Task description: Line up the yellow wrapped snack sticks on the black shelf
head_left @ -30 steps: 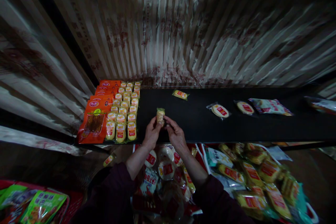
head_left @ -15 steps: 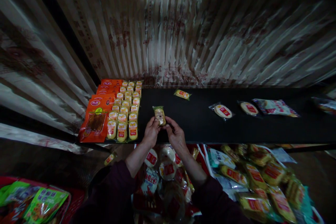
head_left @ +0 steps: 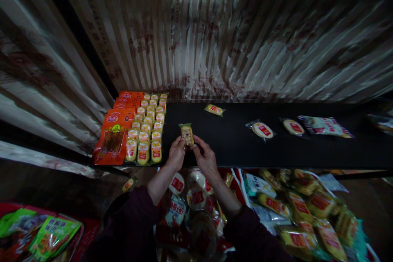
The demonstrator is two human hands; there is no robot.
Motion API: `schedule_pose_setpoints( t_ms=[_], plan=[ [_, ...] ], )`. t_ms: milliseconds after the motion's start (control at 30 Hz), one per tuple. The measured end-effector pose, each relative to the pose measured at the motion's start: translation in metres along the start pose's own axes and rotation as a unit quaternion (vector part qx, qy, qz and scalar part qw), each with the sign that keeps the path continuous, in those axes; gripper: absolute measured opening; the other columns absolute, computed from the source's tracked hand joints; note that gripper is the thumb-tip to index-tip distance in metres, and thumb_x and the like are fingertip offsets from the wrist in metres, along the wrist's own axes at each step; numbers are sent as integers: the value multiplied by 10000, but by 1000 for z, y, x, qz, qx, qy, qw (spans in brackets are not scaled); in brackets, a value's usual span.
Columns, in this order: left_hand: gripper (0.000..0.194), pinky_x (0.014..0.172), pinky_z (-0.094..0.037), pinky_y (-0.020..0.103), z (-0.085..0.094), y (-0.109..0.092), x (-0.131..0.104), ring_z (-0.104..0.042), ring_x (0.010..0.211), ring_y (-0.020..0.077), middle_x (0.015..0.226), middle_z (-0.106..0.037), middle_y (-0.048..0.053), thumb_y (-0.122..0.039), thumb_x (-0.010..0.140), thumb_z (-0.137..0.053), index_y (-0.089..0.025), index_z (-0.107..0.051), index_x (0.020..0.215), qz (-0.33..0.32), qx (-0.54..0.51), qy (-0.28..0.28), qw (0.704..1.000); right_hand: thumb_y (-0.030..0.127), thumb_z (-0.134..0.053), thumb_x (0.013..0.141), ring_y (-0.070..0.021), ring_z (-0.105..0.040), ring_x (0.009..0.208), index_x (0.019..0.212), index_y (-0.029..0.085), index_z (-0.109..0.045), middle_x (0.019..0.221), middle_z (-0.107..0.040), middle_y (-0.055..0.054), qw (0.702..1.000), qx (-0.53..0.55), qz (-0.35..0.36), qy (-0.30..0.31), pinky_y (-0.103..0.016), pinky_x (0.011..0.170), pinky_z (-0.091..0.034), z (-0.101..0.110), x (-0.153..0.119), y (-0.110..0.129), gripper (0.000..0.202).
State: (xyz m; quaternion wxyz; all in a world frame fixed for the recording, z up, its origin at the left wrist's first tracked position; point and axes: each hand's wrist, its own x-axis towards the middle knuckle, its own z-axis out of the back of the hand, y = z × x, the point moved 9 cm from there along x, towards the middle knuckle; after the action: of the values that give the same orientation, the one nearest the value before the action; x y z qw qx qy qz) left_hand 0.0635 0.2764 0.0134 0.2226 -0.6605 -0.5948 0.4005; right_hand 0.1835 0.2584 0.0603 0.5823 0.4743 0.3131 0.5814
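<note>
A small wrapped snack cake (head_left: 187, 134) in clear film is held up over the front part of the black shelf (head_left: 227, 147). My left hand (head_left: 176, 153) pinches its lower left side, and my right hand (head_left: 205, 155) grips its lower right corner. To the left, rows of similar yellow wrapped cakes (head_left: 143, 136) stand in columns beside orange snack packets (head_left: 111, 135). One more yellow wrapped cake (head_left: 214, 109) lies alone toward the back of the shelf.
Round wrapped cakes (head_left: 262, 129) and a striped packet (head_left: 326, 126) lie on the shelf's right. Below its front edge are a red basket of round cakes (head_left: 196, 198), a heaped basket of long cakes (head_left: 301, 206), and, lower left, a red basket with green packets (head_left: 53, 235).
The view has shifted very slightly. Both hands keep the cake in nearly the same place, and the goods on the shelf have not moved.
</note>
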Motion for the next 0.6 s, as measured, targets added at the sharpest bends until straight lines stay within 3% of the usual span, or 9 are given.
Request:
schedule_pose_setpoints(
  t_ms=[300,600],
  plan=[
    [274,823,-451,284,4,-1,0,-611,853,146,916,-677,45,-278,698,-657,-146,-639,938,6,-39,-27,999,403,-488,831,-220,-584,976,1136,226,-613,1086,-653,-76,998,-63,14,-2,-397,894,-453,-2,4,7,374],
    [449,1005,-383,356,6,-4,2,-519,1176,217,1289,-564,71,-294,763,-606,-202,-569,1200,-29,-5,2,1000,305,-512,787,-222,-598,943,1104,153,-562,1067,-617,-130,994,-92,38,-45,-394,853,-479,-7,21,13,355]
  ],
)
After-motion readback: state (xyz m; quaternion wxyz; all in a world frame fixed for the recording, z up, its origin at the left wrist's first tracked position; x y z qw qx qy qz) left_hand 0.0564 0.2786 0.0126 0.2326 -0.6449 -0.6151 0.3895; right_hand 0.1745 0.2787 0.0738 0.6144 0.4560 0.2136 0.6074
